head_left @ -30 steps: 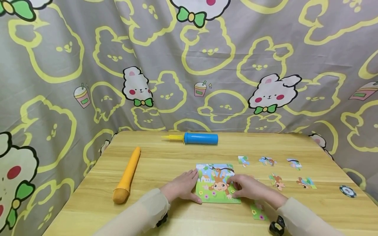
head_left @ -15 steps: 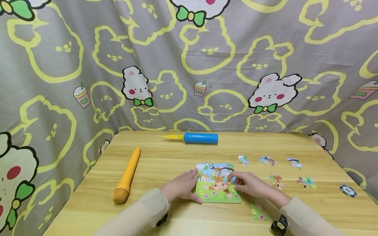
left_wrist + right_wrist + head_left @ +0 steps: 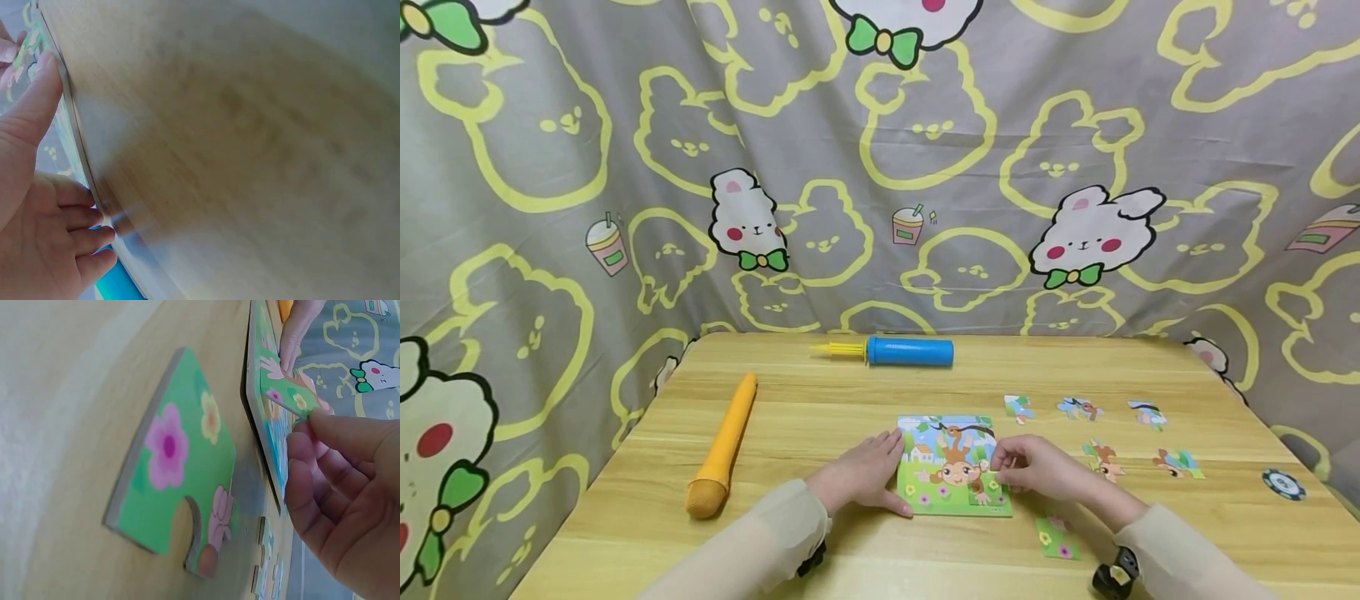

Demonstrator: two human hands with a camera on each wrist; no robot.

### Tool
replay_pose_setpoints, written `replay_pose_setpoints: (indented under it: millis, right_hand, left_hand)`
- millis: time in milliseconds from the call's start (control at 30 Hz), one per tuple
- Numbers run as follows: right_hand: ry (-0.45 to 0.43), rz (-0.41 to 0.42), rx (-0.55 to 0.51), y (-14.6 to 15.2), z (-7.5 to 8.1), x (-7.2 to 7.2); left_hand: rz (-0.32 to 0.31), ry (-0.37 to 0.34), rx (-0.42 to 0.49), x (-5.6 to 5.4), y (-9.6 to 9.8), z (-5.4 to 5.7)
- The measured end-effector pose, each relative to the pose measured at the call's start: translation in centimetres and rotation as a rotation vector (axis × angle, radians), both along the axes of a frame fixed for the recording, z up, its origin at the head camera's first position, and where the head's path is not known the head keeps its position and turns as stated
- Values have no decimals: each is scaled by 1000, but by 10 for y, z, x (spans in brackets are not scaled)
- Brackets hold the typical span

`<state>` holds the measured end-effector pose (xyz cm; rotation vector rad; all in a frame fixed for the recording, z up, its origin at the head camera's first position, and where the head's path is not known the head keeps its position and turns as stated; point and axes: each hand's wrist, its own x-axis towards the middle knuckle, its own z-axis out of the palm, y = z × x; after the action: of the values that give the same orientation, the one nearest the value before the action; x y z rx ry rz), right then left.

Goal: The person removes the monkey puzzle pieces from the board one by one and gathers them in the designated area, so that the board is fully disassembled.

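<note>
A square jigsaw puzzle (image 3: 936, 502) with a monkey picture lies flat at the middle of the table. My left hand (image 3: 868, 471) rests along its left edge, fingers extended and thumb at the near corner. My right hand (image 3: 1033, 468) is at the puzzle's right side. In the right wrist view, its thumb and forefinger pinch a green puzzle piece (image 3: 292, 392) with flowers, tilted over the puzzle's lower right part. A loose green puzzle piece (image 3: 1057, 537) with flowers lies on the table just below the right hand, large in the right wrist view.
Several loose puzzle pieces (image 3: 1081, 409) lie to the right, with a poker chip (image 3: 1283, 485) beyond them. A blue hand pump (image 3: 912, 351) lies at the back. An orange toy microphone (image 3: 724, 450) is at the left. A patterned curtain (image 3: 820, 150) hangs behind the table (image 3: 820, 400).
My right hand has drawn slightly to the right, off the monkey picture towards the puzzle's right edge. A darker patch shows at the puzzle's lower right. My left hand has not moved.
</note>
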<state>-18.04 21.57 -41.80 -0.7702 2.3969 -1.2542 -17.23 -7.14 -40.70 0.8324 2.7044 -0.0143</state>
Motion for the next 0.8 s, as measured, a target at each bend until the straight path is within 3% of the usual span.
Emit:
replay_pose_setpoints:
  millis: [300,433,600,800]
  right_hand:
    - [2,-22,-61,27,7,1]
    - [44,-44,-48,53,11,4]
    - [-14,-92,-33,90,14,10]
    - [47,-111,-15,139,10,18]
  left_hand:
    - [-4,1,-5,0,1,0]
    - [-4,-2,-3,0,1,1]
    - [-5,-3,1,1,2,2]
    - [-6,2,-7,0,1,2]
